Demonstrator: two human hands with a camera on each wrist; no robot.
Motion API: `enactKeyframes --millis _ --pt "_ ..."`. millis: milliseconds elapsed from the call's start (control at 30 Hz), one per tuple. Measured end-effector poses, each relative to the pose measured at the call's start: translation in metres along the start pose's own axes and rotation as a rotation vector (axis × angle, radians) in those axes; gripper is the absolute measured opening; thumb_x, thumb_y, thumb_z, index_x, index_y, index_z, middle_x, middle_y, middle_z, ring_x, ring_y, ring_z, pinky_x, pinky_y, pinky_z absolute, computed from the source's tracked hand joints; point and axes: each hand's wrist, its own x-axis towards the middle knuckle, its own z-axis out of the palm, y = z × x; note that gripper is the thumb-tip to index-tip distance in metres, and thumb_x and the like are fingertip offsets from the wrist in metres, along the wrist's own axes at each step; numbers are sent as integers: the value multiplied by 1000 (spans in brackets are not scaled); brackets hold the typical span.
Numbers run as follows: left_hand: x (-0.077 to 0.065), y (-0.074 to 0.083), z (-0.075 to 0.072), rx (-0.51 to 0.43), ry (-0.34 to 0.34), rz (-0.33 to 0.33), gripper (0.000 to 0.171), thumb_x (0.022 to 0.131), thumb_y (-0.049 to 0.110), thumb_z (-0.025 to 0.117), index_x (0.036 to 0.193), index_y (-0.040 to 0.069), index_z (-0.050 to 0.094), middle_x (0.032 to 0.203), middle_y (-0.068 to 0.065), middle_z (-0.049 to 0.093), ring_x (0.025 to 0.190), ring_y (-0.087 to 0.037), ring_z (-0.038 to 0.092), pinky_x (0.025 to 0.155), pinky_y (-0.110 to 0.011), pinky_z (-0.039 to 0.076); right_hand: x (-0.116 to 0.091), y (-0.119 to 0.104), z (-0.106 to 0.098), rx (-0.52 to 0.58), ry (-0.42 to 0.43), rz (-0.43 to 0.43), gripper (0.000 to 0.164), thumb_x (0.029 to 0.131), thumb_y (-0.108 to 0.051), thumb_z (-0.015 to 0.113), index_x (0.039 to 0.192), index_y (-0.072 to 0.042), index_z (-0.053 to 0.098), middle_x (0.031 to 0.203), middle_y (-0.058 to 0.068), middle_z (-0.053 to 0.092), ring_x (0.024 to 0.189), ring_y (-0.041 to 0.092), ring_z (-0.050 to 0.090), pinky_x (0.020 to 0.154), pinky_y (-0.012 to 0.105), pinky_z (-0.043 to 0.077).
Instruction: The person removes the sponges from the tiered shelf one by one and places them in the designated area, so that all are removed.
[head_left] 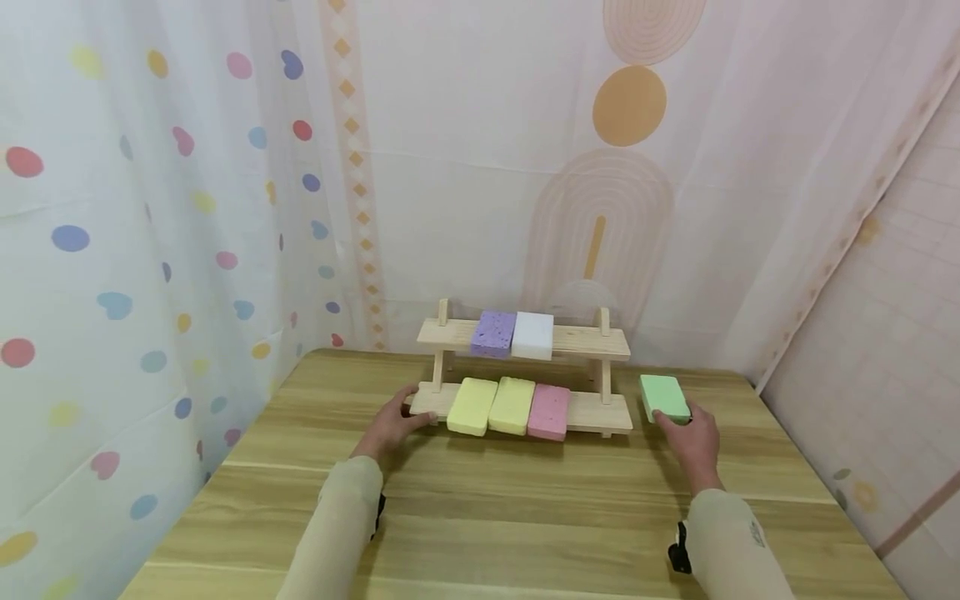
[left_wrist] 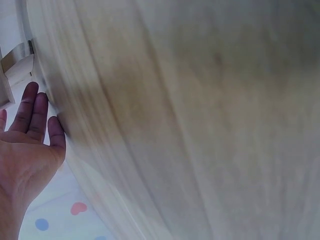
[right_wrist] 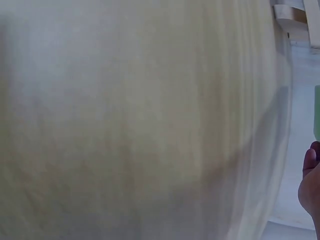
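Though partly unseen, left hand (head_left: 392, 427) apparently round rack (head_left: 600, 410) edge, five sponges (head_left: 512, 406) aboard; green sponge (head_left: 663, 397) in grip of right hand (head_left: 693, 437).

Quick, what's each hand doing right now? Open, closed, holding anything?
Left hand: open, at the left end of the wooden rack.
Right hand: closed, holding the green sponge.

Right of the wooden rack (head_left: 600, 409), the green sponge (head_left: 663, 396) partly hid the right hand (head_left: 693, 442); the right wrist view's edge cut both off. The left wrist view cropped the rack.
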Motion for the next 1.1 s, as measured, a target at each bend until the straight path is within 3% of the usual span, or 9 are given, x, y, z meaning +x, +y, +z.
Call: enactKeyframes --millis 367,700,933,1100 --pt "-2 -2 1 -4 6 -3 74 95 34 69 154 11 31 125 -26 55 112 -36 54 96 -53 41 -6 9 4 -81 -129 55 76 95 -30 62 143 20 30 140 42 36 129 53 36 106 59 31" --pt "-1 -2 1 -9 8 0 76 93 38 71 154 12 32 125 -24 57 113 -35 55 98 -55 40 -7 12 3 -165 -168 36 75 95 -30 61 141 21 31 140 43 35 128 56 36 105 60 31" --pt "-2 -3 1 11 11 7 76 93 37 70 154 12 32 121 -24 58 109 -34 56 95 -53 42 -6 13 5 -203 -189 15 73 95 -32 60 137 23 36 134 44 41 120 56 44 99 60 37" --pt "-3 -2 1 9 6 13 76 94 38 70 154 13 32 123 -24 58 111 -35 56 96 -55 41 -7 11 2 -183 -220 60 84 97 -38 58 141 25 24 142 46 29 128 57 35 104 61 33"
